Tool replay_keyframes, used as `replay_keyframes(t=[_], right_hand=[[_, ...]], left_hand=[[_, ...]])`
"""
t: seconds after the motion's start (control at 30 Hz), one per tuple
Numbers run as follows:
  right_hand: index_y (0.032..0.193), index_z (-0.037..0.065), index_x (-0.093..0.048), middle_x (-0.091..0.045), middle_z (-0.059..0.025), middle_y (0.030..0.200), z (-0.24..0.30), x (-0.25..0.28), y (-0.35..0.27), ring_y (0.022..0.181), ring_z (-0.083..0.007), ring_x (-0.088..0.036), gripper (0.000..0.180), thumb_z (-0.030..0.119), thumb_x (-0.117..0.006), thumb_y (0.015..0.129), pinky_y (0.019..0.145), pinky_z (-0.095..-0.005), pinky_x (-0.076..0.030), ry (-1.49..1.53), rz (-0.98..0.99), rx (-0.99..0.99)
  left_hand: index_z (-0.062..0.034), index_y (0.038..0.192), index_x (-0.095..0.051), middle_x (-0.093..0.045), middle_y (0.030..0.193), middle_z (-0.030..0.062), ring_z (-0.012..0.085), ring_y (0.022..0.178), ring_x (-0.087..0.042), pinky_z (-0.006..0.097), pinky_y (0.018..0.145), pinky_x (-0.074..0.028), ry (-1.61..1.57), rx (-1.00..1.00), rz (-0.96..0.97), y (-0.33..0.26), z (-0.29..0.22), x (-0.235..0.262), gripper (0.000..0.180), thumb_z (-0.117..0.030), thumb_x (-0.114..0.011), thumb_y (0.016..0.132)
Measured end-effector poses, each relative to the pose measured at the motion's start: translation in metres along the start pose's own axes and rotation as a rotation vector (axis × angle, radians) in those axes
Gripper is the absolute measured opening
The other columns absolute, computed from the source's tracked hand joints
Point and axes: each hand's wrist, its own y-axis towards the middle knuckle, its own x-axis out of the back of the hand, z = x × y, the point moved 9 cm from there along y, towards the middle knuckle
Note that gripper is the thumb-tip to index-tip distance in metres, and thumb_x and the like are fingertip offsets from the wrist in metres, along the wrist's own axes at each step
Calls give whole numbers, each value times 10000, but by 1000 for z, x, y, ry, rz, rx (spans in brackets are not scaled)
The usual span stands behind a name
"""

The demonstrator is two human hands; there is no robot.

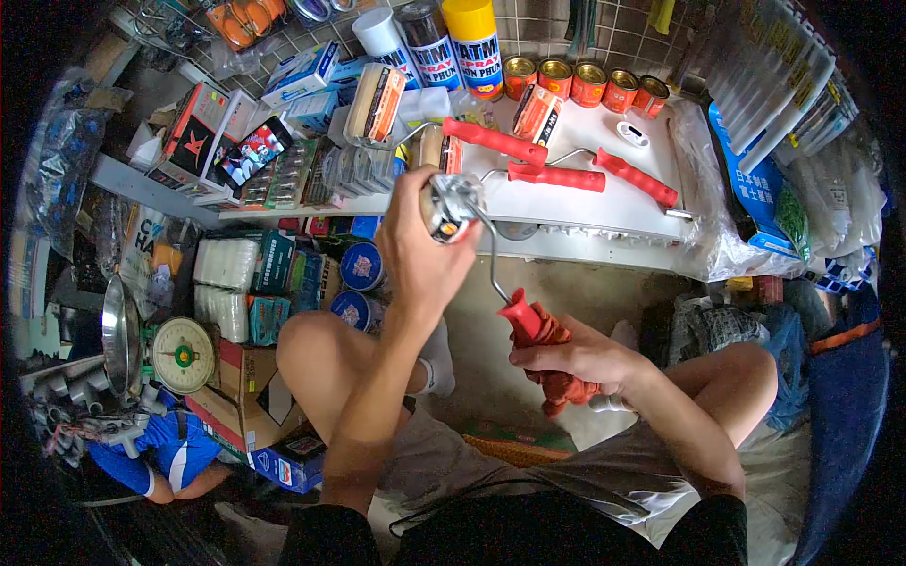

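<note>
Above the white shelf [585, 203], our left hand [420, 250] closes around the metal roller end [451, 208] of a red-handled paint roller frame [491, 255]. Our right hand [576, 358] grips its handle through an orange rag [562, 382]. We judge it light and stiff, best held at the handle.

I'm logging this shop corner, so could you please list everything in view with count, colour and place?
held paint roller: one, metal frame, red handle, in both hands
spare rollers: three, red handles, on the white shelf
spray cans: three; white, dark, yellow; shelf back
small tins: five, red-orange, shelf back
dial scale: one, pale green, lower left
red cloth: one, under the right hand
left hand: grips the roller head
right hand: grips the handle
</note>
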Motion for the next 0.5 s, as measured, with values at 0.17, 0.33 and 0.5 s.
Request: replay_keyframes(t=[0.17,0.33,0.5], right_hand=[[1007,59,-610,-574,6,760,0,-22,-9,668,-127,-583,275,276,-750,914,504,-283,-453,467,234,-131],[1055,47,-591,-561,-44,750,-17,-53,-15,610,-167,-579,272,266,-702,940,426,-361,-477,888,675,-274],[1129,-16,-596,-724,-141,910,27,-11,7,694,-268,-707,349,278,-649,949,677,-411,-585,-57,64,208]], left_hand=[[-6,1163,-548,-629,1001,86,195,904,-633,341,839,-509,-509,65,-132,-16,-3,-6,534,-9,-802,694],[-10,1186,-544,-629,1000,88,198,892,-635,332,850,-505,-384,-81,-146,-5,-14,5,561,-27,-806,690],[-37,1164,-552,-670,1005,164,365,871,-681,430,760,-538,84,-136,37,14,-17,7,547,-61,-818,686]])
